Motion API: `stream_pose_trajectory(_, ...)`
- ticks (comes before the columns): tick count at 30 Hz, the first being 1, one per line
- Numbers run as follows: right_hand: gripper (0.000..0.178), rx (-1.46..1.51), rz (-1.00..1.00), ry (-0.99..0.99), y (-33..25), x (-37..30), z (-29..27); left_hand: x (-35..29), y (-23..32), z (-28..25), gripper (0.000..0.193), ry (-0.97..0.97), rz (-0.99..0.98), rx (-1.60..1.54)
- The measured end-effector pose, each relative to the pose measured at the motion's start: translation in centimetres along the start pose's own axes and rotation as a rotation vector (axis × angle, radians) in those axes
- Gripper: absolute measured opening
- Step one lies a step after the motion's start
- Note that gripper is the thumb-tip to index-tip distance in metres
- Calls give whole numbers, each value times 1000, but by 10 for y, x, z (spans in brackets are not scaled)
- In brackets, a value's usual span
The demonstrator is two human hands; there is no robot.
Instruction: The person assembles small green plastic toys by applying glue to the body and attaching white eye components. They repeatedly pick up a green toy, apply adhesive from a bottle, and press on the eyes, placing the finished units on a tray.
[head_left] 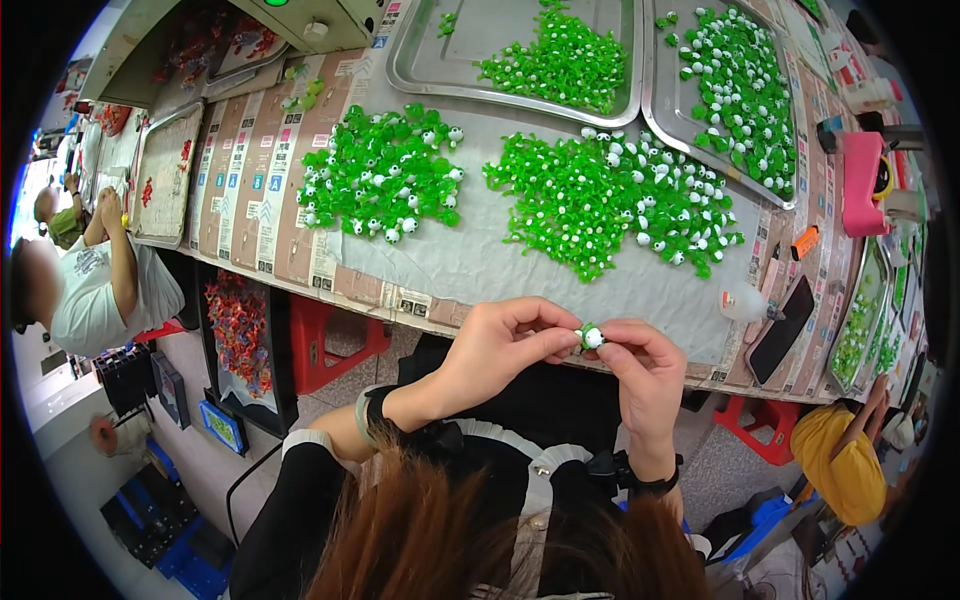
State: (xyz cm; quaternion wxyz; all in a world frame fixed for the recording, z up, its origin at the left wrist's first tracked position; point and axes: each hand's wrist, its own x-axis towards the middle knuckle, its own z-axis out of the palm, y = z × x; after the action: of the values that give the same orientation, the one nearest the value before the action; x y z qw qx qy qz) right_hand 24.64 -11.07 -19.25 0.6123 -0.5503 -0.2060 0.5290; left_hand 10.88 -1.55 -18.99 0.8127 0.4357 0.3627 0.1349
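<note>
Between my two hands, at the table's front edge, is a small green-and-white plastic figure (592, 338) with dark dots on its white part. My left hand (510, 345) pinches it from the left between thumb and fingertips. From the right, the thumb and forefinger of my right hand (645, 365) close on the same figure. Beyond my hands lies a pile of small green plastic parts (560, 195). Green pieces with white heads (670, 200) adjoin that pile on its right. Another heap of green and white pieces (385, 170) sits farther left.
Two metal trays of green parts stand at the back, a left tray (515, 103) and a right tray (718, 157). On the right are a clear bottle (742, 302), a dark phone (782, 332), an orange marker (805, 242) and a pink tape dispenser (862, 185). Other people sit on both sides.
</note>
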Motion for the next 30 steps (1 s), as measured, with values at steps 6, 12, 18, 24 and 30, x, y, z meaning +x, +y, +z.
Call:
stream_pose_trajectory(6,8,4,31,57,-2,-1,5,-2,1,1,12,23,267,389)
stream_pose_trajectory(12,6,-5,7,14,-2,-3,4,0,0,0,10,0,478,554)
stream_pose_trajectory(18,8,-51,-59,1,-3,-8,4,-2,1,4,11,36,552,497)
stream_pose_trajectory(24,9,-139,-152,21,-4,-10,6,-1,1,2,14,7,619,528)
stream_pose_trajectory(30,8,-174,-109,37,-4,-6,5,0,4,2,12,-32,351,370)
